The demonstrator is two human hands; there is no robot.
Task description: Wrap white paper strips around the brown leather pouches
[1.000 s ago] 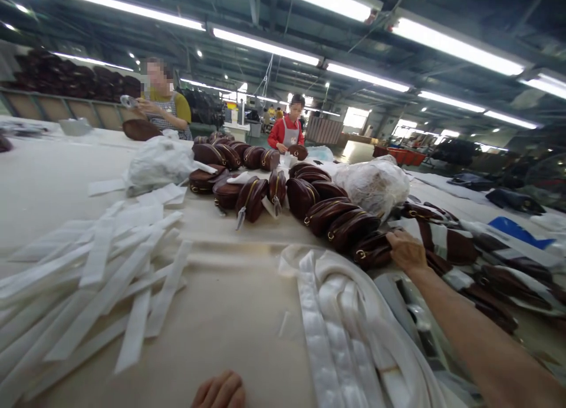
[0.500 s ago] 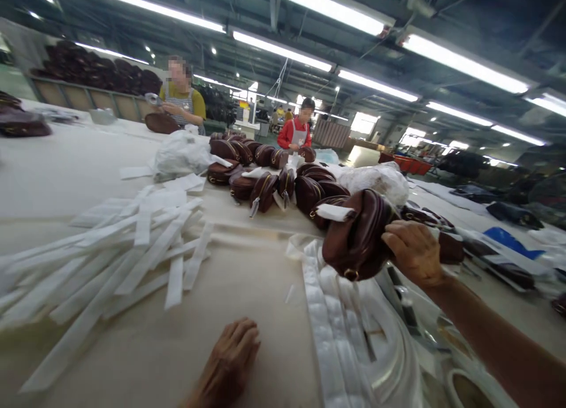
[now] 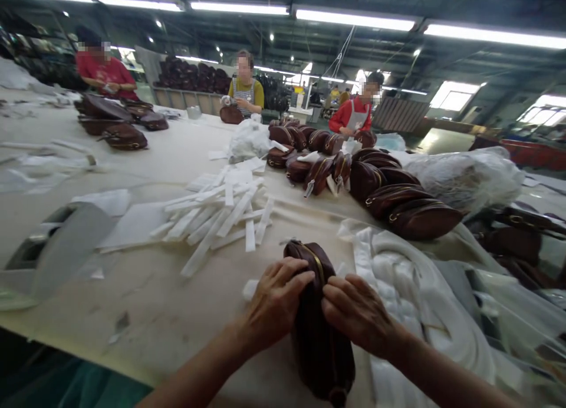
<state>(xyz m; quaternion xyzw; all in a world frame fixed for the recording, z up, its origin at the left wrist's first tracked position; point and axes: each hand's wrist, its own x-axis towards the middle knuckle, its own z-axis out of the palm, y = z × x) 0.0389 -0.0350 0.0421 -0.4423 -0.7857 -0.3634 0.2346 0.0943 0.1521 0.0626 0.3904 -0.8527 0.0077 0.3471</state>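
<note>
A dark brown bag [image 3: 321, 349] with a gold zipper stands on edge, zipper side up, at the near middle of the table. My left hand [image 3: 278, 299] grips its left side near the zipper, fingers closed. From the right, my right hand [image 3: 356, 311] holds the opposite side with bent fingers. Beyond the hands lies a heap of white strips [image 3: 225, 210]. Several similar brown bags [image 3: 424, 219] lean in rows farther back. Rolled white padding [image 3: 415, 278] lies right of the held bag.
Clear plastic wrap [image 3: 473, 175] is bunched at the right. A tape dispenser [image 3: 44, 243] sits at the left. More brown bags [image 3: 126, 135] lie at the far left. Three people stand across the table [image 3: 186, 142].
The bag held at the right has come down to the near middle, upright between both hands. My left hand has moved from the bare table onto it. The view has turned left.
</note>
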